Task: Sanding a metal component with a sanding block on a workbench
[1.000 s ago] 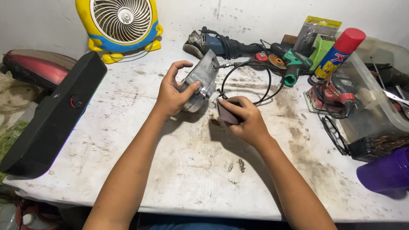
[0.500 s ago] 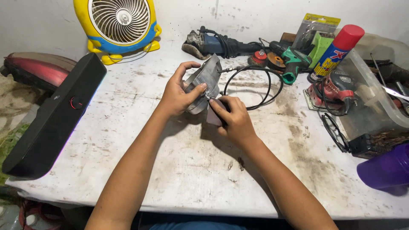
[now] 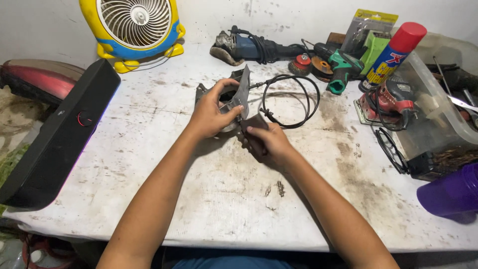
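Grey metal part (image 3: 234,97) sits in my left hand (image 3: 211,112), lifted just off the stained white tabletop (image 3: 224,199); thumb hooked over its upper edge, fingers curled round the near side, so the grip is closed on it; exact shape of the part hard to make out. My right hand (image 3: 266,142) lies just right of and below the left fingers, closed on a small dark piece (image 3: 254,127) that touches the lower edge of the grey part; index fingertip presses near the join. Black looped cable (image 3: 294,102) runs from the top of the part and coils on the table beyond my right fingers, close but not touched. Farther past the fingertips: blue angle grinder (image 3: 249,47), green tool (image 3: 343,67), red-capped spray can (image 3: 393,55). Yellow and blue fan (image 3: 134,27) stands beyond the left hand, well apart; long black speaker (image 3: 64,134) lies far to the left of it; clear plastic bin (image 3: 438,114) well right of the right hand.
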